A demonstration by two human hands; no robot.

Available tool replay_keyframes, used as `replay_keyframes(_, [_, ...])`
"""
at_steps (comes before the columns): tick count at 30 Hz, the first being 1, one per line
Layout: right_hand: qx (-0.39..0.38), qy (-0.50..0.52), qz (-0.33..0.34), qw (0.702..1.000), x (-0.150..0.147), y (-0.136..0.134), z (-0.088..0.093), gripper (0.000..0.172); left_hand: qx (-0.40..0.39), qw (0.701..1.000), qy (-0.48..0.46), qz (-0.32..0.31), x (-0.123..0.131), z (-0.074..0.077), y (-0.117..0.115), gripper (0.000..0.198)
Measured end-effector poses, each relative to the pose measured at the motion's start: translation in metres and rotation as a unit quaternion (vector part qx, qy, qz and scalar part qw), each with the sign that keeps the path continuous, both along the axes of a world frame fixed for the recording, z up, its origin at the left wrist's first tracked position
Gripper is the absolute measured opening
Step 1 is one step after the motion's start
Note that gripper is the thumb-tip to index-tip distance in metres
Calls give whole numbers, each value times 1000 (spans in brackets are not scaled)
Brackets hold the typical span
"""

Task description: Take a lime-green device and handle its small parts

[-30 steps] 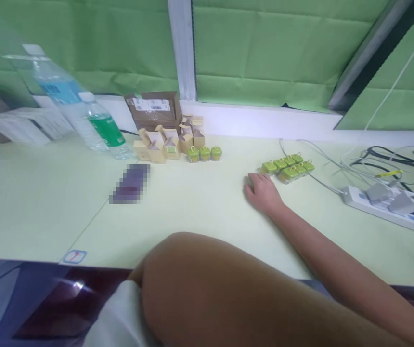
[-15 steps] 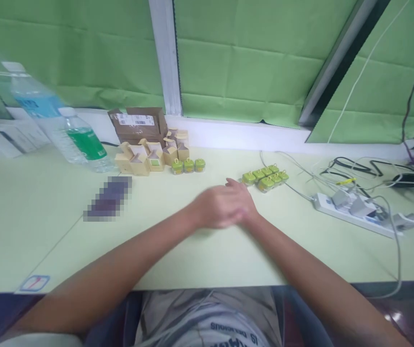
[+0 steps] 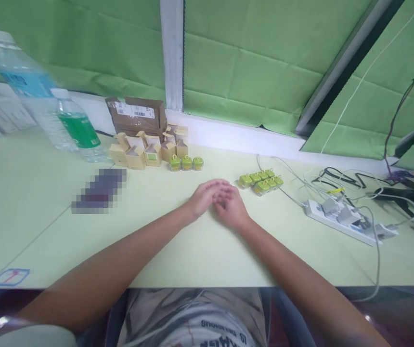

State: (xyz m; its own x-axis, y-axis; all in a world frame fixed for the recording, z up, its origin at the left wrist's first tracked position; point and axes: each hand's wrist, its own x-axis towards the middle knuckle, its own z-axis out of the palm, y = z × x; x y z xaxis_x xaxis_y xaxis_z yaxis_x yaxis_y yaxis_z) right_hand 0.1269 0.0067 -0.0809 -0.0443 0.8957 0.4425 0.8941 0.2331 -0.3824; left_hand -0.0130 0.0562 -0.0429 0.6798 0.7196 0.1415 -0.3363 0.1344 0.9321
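My left hand (image 3: 204,196) and my right hand (image 3: 233,208) meet on the pale table in front of me. Their fingers overlap, loosely bent and partly hiding one another. Between them I can make out no object. Closest to my right hand is a group of small clear containers with green lids (image 3: 263,181), standing in two rows. Beyond my left hand stand three more green-lidded containers (image 3: 186,163) in a row. Behind those are several small open cardboard boxes (image 3: 135,156).
A brown carton (image 3: 138,115) stands against the wall. To the left are a green-labelled bottle (image 3: 80,130), a larger blue-labelled bottle (image 3: 28,84) and a blurred-out dark flat object (image 3: 100,190). On the right, a white power strip (image 3: 340,224) lies among tangled cables (image 3: 351,180).
My hands have shifted from the left lying over the right to fingertips overlapping, with the right hand's fingers now showing. The view has turned slightly; the containers stay put.
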Motion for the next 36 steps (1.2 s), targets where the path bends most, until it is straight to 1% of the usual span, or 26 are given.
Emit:
replay_keyframes(2, [24,10,11,1000,-2,1,-2,53,15,991,-11,134,-9,-6,23,27])
replay_keyframes(3, [32,18,11,999,-2,4,-3,53,20,981,7,194,-15,-9,33,25])
replay_keyframes(4, [35,26,6,999,-2,10,-4,51,26,973,34,228,-20,-12,42,28])
replay_keyframes(6, [22,44,-22,999,-1,32,-4,44,49,971,88,217,-28,-17,52,46])
replay_keyframes(8, [3,70,-57,996,-1,65,0,44,82,968,130,199,-31,-20,53,58])
replay_keyframes(11, [-41,145,-88,985,-8,124,13,45,123,957,174,197,-31,-23,49,56])
replay_keyframes(13, [-51,168,-78,981,-15,157,22,39,132,953,183,204,-33,-23,51,52])
replay_keyframes(15, [-60,178,-64,980,-22,176,26,28,129,950,176,223,-38,-24,58,50])
replay_keyframes(16, [-62,181,-61,980,-24,180,26,23,126,949,171,234,-41,-24,63,50])
replay_keyframes(17, [-63,183,-61,979,-26,180,25,21,126,946,165,249,-44,-24,69,49])
replay_keyframes(19, [-61,185,-63,979,-26,170,22,20,146,933,157,288,-49,-25,79,45])
replay_keyframes(21, [-64,184,-56,979,-23,148,18,18,195,908,166,331,-50,-27,85,33])
replay_keyframes(22, [-67,182,-46,980,-21,134,17,17,226,897,177,336,-50,-29,85,33])
replay_keyframes(23, [-68,180,-26,981,-19,119,16,16,260,891,188,320,-49,-32,84,40])
replay_keyframes(24, [-69,175,-4,982,-17,104,16,16,293,891,197,286,-48,-34,81,52])
replay_keyframes(26, [-70,174,33,982,-15,76,15,15,346,895,200,196,-44,-37,72,71])
replay_keyframes(28, [-62,207,44,975,-17,55,12,16,366,900,197,129,-41,-37,61,78])
replay_keyframes(29, [-52,233,42,970,-18,47,11,17,363,903,199,114,-39,-35,57,77])
replay_keyframes(32, [-18,304,36,952,-21,37,7,21,353,903,215,114,-36,-29,50,78])
replay_keyframes(34, [-4,337,34,941,-20,39,6,23,362,894,226,135,-35,-26,50,80])
replay_keyframes(36, [9,374,19,927,-16,43,6,25,372,884,238,151,-36,-27,54,79])
